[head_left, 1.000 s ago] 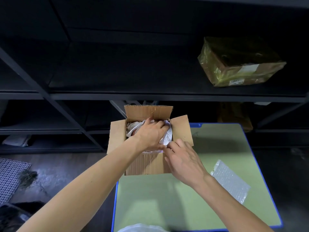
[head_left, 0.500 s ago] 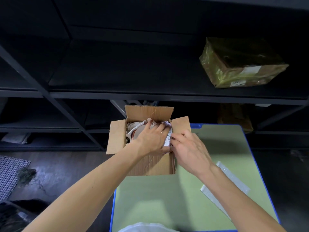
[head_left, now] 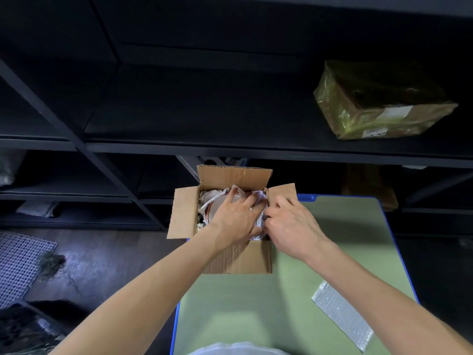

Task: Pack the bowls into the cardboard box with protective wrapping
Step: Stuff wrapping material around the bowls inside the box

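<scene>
Green worktop (head_left: 230, 316) with a blue edge carries a bubble wrap sheet (head_left: 341, 320) near the right forearm. Further on, the open cardboard box (head_left: 238, 260) sits at its far left corner. The left hand (head_left: 234, 219) presses spread fingers onto white wrapping paper (head_left: 258, 196) over a bowl (head_left: 217, 203) inside; the right hand (head_left: 294, 224) pinches the paper's edge. A plastic-wrapped parcel (head_left: 381, 103) rests on the shelf (head_left: 230, 147) behind.

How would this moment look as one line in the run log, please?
phase: packing | left hand: pressing wrapping inside cardboard box | right hand: at box's right edge, on wrapping | bubble wrap sheet: unused on green table
</scene>
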Demonstrator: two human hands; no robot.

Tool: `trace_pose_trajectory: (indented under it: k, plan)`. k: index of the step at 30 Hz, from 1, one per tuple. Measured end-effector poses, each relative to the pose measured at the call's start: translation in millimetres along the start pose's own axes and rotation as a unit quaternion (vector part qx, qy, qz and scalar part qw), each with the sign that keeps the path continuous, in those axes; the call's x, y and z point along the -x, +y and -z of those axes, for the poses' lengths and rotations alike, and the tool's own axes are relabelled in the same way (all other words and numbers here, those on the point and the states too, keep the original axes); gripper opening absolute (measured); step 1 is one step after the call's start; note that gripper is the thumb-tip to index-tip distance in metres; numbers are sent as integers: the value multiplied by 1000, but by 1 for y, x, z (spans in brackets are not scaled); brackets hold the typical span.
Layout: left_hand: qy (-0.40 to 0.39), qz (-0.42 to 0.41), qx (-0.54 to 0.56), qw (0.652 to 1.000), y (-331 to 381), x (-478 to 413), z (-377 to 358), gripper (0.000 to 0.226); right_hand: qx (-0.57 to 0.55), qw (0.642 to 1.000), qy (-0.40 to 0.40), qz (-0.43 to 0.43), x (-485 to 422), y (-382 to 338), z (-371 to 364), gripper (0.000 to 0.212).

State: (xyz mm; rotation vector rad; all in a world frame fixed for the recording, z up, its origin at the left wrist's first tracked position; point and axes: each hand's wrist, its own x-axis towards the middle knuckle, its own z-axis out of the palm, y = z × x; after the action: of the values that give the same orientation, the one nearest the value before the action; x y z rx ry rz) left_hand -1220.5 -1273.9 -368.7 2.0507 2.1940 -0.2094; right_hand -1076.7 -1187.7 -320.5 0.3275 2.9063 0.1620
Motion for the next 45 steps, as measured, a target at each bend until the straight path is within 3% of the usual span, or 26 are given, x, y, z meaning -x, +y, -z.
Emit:
trace_pose_trajectory:
  k: [6, 11, 18, 25, 34, 45]
  plan:
    - [-8, 19, 8, 1000, 8, 1, 6, 77, -12, 1000, 11, -4, 2, -1, -1, 28]
    - [41, 17, 58, 997, 6, 12, 5, 75, -40, 998, 54, -15, 13, -1, -7, 28]
    - [98, 45, 125, 986, 13, 35, 5, 42, -79, 995, 57, -14, 22, 0, -12, 30]
    - [97, 64, 123, 986, 32, 43, 8, 47, -93, 992, 80, -28, 33, -3, -13, 17]
    - [151, 89, 172, 969, 62, 72, 15, 32, -150, 984, 100, -1, 54, 6, -14, 29]
    - [182, 116, 242, 946, 113, 69, 17, 33, -173, 967, 186, -6, 92, 20, -26, 10]
